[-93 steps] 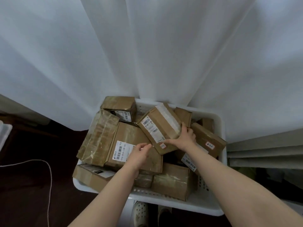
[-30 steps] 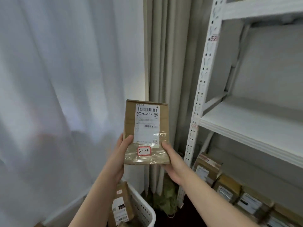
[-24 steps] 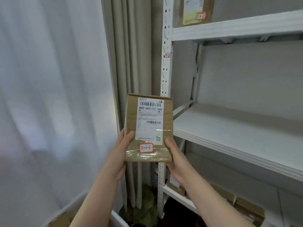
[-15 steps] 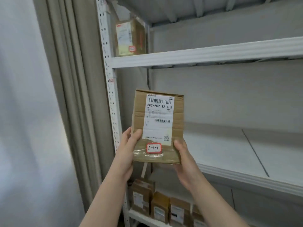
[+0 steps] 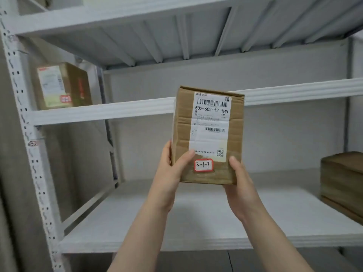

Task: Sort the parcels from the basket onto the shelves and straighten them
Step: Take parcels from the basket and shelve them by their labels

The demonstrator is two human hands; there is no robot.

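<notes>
Shelf (image 5: 137, 222), parcel (image 5: 206, 134) upright, another box (image 5: 343, 183) cropped

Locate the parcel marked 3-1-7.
Head view, centre: the parcel is held upright by the left hand and right hand, above the lower shelf board.

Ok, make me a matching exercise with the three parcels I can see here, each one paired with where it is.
1. parcel marked 3-1-7
2. parcel with blurred label
3. plain brown parcel

A. far right of the lower shelf
B. left end of the upper shelf
C. gripped by the left hand and right hand

Pairs: 1-C, 2-B, 3-A.
</notes>
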